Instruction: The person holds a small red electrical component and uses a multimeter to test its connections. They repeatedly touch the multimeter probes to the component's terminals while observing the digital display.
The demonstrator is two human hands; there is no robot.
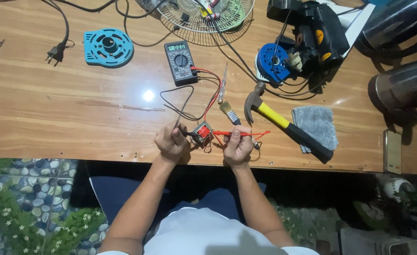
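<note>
Where the wooden table (76, 108) meets its near edge, two bare hands work side by side. At about 7 o'clock of the table's centre, the left hand (170, 140) is curled, pinching a black probe (185, 133). Just beside it, the right hand (239, 144) pinches a red probe (232, 133). Both tips meet a small red-wound coil (202, 133) between the hands, apparently touching it, though its contacts are too small to tell. Farther off, at 3 o'clock, lie a yellow-handled hammer (279, 120) and grey cloth (316, 125). At 12 o'clock sits a multimeter (180, 61); at 10 o'clock, a blue round cover (108, 46).
</note>
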